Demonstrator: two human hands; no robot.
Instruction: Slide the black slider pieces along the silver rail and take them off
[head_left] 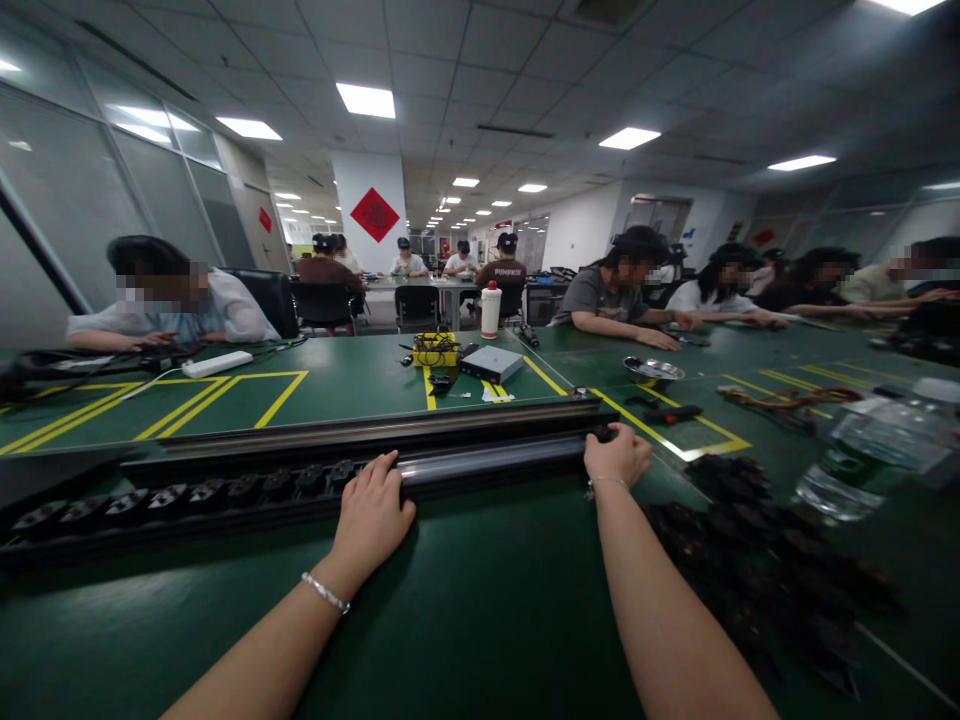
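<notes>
A long black rail [495,478] lies across the green table in front of me, with a smooth, shiny grey stretch between my hands. Several black socket modules [244,487] sit in a row in its left part. My left hand [375,512] grips the rail just right of that row, fingers over the top and thumb on the near side. At the right end, my right hand [616,458] has its fingers curled round the tip, beside a small dark piece whose shape I cannot make out. Behind it runs a second long dark channel [375,432].
Loose black parts [772,560] are heaped at the right, near a clear water bottle [862,455]. Further back are a metal bowl [654,370], a grey box [491,364], a yellow box with cables [435,349] and a white bottle [490,310]. Several people sit around the tables.
</notes>
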